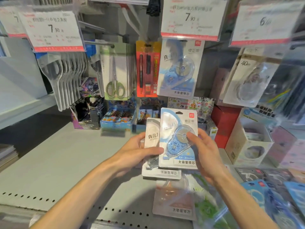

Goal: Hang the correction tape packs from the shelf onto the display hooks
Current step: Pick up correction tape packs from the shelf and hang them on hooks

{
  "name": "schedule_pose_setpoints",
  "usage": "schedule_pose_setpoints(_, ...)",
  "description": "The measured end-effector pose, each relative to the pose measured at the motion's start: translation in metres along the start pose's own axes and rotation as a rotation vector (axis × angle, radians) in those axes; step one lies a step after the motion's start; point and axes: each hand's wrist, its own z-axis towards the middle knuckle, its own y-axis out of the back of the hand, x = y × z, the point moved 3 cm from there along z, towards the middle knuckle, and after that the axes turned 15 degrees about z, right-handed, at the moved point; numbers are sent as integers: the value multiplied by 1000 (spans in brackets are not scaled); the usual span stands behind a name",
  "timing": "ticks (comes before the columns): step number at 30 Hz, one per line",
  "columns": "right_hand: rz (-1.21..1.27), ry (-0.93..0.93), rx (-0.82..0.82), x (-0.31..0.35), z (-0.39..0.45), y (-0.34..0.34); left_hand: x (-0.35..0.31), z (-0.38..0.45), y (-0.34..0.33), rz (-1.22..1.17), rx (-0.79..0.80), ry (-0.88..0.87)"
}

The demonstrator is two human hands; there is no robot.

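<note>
A blue correction tape pack (175, 129) is held upright in the middle of the view by my right hand (205, 152), thumb on its blister. Behind it, a grey-white correction tape pack (152, 136) rests in my left hand (137, 150), whose thumb reaches across to the blue pack's edge. Another blue correction tape pack (180, 66) hangs on a display hook under the 7.90 price tag (192, 17). More correction tape packs lie on the shelf: an orange one (175, 197) below my hands, and blue ones (267, 200) at the right.
Scissors packs (115, 71) and a red pen set (147, 68) hang on hooks to the left of the hanging tape. Boxes of cards (118, 116) and a red box (225, 124) stand at the back of the grey shelf (57, 162). A 40m tape pack (252, 76) hangs at right.
</note>
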Motion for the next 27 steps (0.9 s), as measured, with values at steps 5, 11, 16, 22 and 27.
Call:
schedule_pose_setpoints(5,28,26,-64,28,-6,20,-14,6,-13,-31,-70,-96)
schedule_pose_setpoints(11,-52,148,-137,60,-15,36,-30,-7,17,76,-288,-178)
schedule_pose_setpoints(16,-175,257,-88,82,-20,23,-61,-22,37,94,-414,-280)
schedule_pose_setpoints(22,-259,361,-25,106,-15,-1,-117,-32,39,193,-440,-452)
schedule_pose_setpoints(27,-249,387,22,118,-8,-15,-148,-45,39,204,-437,-566)
